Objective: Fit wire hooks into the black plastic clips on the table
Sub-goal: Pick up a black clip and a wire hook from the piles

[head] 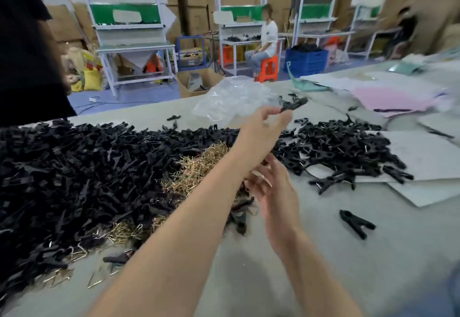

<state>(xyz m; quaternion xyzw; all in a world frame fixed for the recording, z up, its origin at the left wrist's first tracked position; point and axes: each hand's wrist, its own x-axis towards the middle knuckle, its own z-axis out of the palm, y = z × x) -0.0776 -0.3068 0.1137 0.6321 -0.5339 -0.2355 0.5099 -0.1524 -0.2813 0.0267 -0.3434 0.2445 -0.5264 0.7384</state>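
Observation:
My left hand (262, 131) reaches out over the table and pinches a black plastic clip (293, 105) at its fingertips, lifted clear of the piles. Just below that wrist, my right hand (273, 189) hangs with relaxed fingers and nothing visible in it; its fingertips are partly hidden behind my left forearm. A big heap of black clips (74, 179) covers the left of the grey table (311, 254). Brass-coloured wire hooks (199, 167) lie in a mound at the heap's edge. A smaller spread of clips (336, 147) lies to the right.
One loose clip (356, 224) lies on the table at the right. Crumpled clear plastic (231, 100) sits beyond my left hand. Grey sheets (428, 159) and a pink sheet (393, 100) lie at the right. A seated person (266, 40) and white workbenches stand behind.

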